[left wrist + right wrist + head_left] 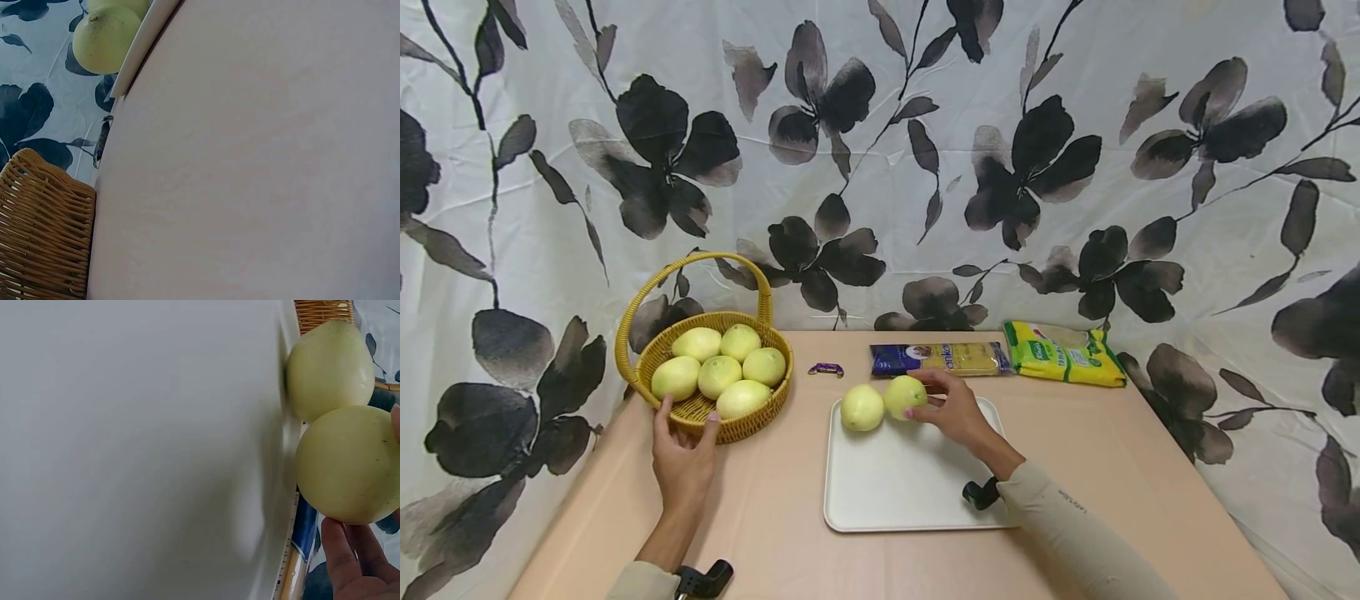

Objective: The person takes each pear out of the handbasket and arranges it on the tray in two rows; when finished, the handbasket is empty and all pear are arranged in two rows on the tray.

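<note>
My right hand holds a pale yellow-green pear between thumb and fingers, over the far edge of a white tray. Right beside it, a second pear sits at the tray's far left corner. In the right wrist view, fingertips touch the underside of the held pear. My left hand rests against the front of a yellow wicker basket, thumb and fingers spread on its wall. Several pears fill the basket. The left wrist view shows the woven side, but not the hand.
Behind the tray lie a blue and gold packet and a yellow-green bag. A small purple wrapped item lies between basket and tray. The basket's tall handle arches up before a floral cloth hanging at the table's back.
</note>
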Tool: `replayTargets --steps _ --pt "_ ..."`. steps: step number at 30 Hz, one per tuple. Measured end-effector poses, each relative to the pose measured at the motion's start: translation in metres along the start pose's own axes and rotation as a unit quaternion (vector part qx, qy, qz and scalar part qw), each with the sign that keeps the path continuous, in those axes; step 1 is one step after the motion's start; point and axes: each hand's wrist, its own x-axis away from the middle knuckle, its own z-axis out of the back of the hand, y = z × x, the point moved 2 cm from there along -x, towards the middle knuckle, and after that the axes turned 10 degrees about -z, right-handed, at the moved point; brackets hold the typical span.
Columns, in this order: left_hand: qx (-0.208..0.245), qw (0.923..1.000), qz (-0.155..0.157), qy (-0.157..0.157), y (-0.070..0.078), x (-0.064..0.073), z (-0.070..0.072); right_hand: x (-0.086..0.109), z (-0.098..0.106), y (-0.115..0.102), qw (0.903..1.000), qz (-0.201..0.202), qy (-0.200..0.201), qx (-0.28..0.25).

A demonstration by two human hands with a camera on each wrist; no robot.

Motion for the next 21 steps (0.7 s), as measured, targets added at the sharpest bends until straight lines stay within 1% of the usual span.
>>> replayTargets --steps 11,18,21 --pt "0.018 0.9998 0.006 0.002 -0.001 -0.001 -0.001 0.000 -0.002 0.008 0.9993 0.013 -0.006 0.035" --pt "0.019 0.9998 0.008 -0.005 -0.001 -0.002 -0.001 0.002 0.002 0.012 0.9962 -0.008 0.014 0.085" --pt "0.019 0.9998 0.007 -0.006 -0.001 -0.002 -0.001 0.004 0.003 0.012 0.9963 -0.010 0.009 0.085"
